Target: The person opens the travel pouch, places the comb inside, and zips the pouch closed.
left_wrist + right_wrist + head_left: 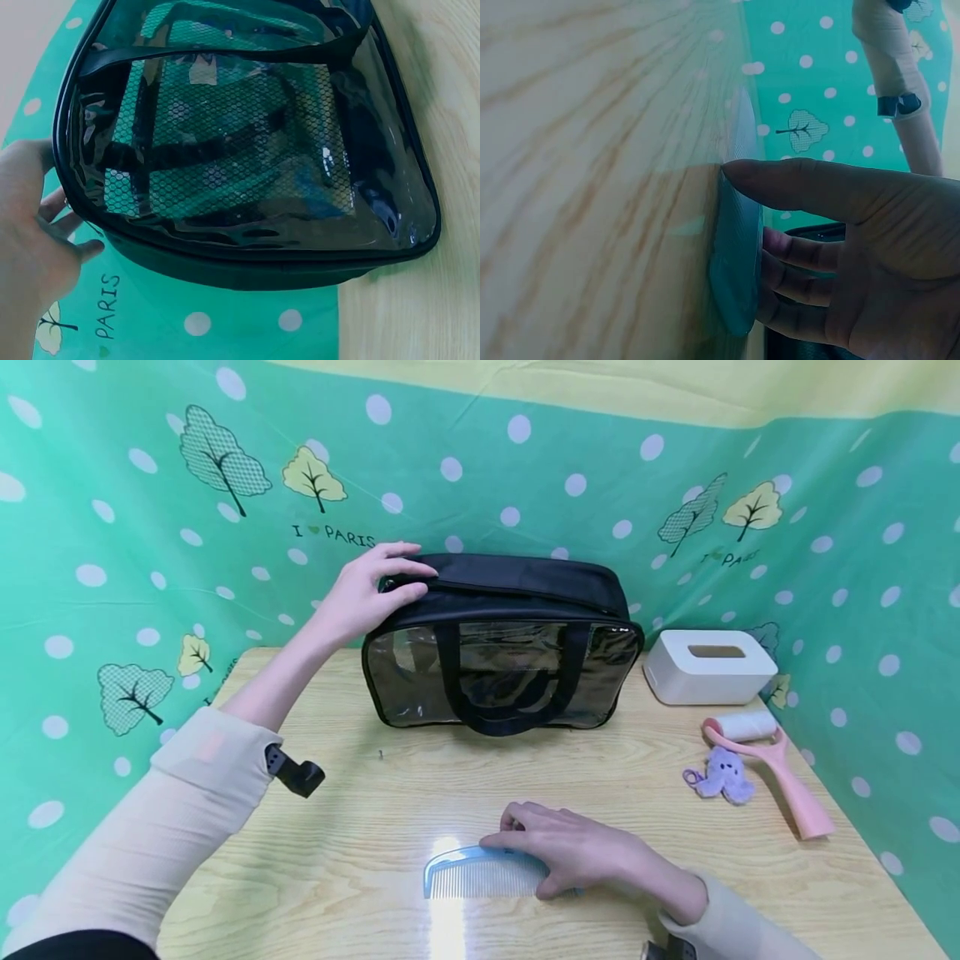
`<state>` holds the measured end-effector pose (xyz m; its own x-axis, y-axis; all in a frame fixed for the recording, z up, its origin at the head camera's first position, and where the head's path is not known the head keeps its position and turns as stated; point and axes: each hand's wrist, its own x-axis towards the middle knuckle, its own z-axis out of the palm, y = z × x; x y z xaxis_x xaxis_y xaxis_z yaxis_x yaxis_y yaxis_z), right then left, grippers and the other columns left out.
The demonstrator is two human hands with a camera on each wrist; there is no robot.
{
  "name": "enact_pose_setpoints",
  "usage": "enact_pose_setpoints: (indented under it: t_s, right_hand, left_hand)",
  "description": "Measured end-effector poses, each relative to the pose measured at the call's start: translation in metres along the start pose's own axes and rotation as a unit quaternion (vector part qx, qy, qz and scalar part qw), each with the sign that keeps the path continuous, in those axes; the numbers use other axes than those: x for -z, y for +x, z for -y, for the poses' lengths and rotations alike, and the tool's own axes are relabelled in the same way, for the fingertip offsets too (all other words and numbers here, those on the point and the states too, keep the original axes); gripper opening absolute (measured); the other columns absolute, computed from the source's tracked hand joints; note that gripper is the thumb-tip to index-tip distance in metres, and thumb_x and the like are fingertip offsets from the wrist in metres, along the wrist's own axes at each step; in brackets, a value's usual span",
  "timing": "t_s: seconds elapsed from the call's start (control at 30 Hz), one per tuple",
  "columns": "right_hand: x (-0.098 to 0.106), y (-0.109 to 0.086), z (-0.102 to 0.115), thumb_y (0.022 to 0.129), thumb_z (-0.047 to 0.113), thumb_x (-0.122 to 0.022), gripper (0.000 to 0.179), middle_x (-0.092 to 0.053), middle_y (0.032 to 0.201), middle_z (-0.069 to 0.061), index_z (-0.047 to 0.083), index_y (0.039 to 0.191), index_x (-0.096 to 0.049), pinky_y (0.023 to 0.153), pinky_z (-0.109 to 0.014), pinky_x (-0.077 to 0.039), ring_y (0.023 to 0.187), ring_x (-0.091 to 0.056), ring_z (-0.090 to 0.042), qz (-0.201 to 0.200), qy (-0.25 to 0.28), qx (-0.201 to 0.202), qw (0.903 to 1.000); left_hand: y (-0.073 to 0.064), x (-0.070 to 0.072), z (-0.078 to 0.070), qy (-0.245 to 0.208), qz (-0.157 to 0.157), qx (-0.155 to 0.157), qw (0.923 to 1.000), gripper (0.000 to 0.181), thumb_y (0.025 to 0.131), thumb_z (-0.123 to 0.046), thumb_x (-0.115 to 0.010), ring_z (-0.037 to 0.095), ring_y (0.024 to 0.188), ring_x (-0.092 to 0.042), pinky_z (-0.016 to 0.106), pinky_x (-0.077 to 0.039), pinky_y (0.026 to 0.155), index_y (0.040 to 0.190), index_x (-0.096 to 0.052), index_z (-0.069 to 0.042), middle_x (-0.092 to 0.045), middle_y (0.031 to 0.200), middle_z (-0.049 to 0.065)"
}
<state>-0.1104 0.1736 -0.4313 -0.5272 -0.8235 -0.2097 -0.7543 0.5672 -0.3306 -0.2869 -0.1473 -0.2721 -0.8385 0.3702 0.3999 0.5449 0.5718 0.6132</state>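
Note:
A black bag (pixel 525 593) with a see-through front panel and black strap handles stands at the back of the wooden table. My left hand (pixel 378 585) holds its top left corner, fingertips and thumb close together at the end of the zipper line. In the left wrist view, part of this hand is hidden behind the bag's edge (pixel 255 259). A light blue comb (pixel 483 872) lies at the table's front, teeth toward me. My right hand (pixel 581 847) grips its right end, thumb (pixel 795 184) on the toothed side and fingers on the spine.
To the right of the bag is a white tissue box (pixel 705 672). In front of it lie a pink-handled lint roller (pixel 787 768) and a small purple plush charm (pixel 723 775). A green dotted cloth (pixel 517 477) hangs behind and around the table (pixel 360 802).

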Motion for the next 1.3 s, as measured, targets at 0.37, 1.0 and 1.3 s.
enact_pose_setpoints:
  t_s: [0.37, 1.0, 1.3]
  right_hand:
    - [0.002, 0.001, -0.001, 0.074, 0.014, -0.087, 0.098, -0.052, 0.127, 0.010, 0.042, 0.155, -0.040, 0.081, -0.017, -0.046, 0.096, -0.049, -0.002, 0.010, 0.030, -0.006, 0.9995]
    - [0.002, -0.002, 0.000, 0.080, 0.020, -0.084, 0.098, -0.046, 0.119, 0.009, 0.042, 0.160, -0.033, 0.071, -0.014, -0.041, 0.091, -0.044, -0.002, 0.027, 0.021, -0.036, 0.9988]
    - [0.004, -0.002, -0.001, 0.084, 0.025, -0.082, 0.088, -0.048, 0.133, 0.005, 0.033, 0.159, -0.038, 0.078, -0.017, -0.048, 0.100, -0.050, -0.002, 0.012, 0.007, -0.026, 0.9995]
  left_hand:
    - [0.000, -0.001, 0.001, 0.009, 0.020, 0.019, 0.9996, 0.034, 0.101, -0.029, -0.067, 0.029, 0.156, -0.032, 0.056, -0.028, 0.126, 0.132, -0.070, -0.017, -0.044, 0.162, 0.006]
    - [0.011, 0.008, 0.002, 0.075, 0.164, 0.079, 0.9804, 0.049, 0.101, -0.043, -0.063, 0.024, 0.163, 0.013, 0.065, -0.004, 0.130, 0.145, -0.059, -0.022, 0.005, 0.176, -0.002]
    - [0.019, 0.010, -0.001, 0.100, 0.201, 0.095, 0.9698, 0.051, 0.101, -0.039, -0.064, 0.027, 0.161, 0.020, 0.067, -0.001, 0.129, 0.149, -0.057, -0.023, 0.015, 0.174, -0.004]
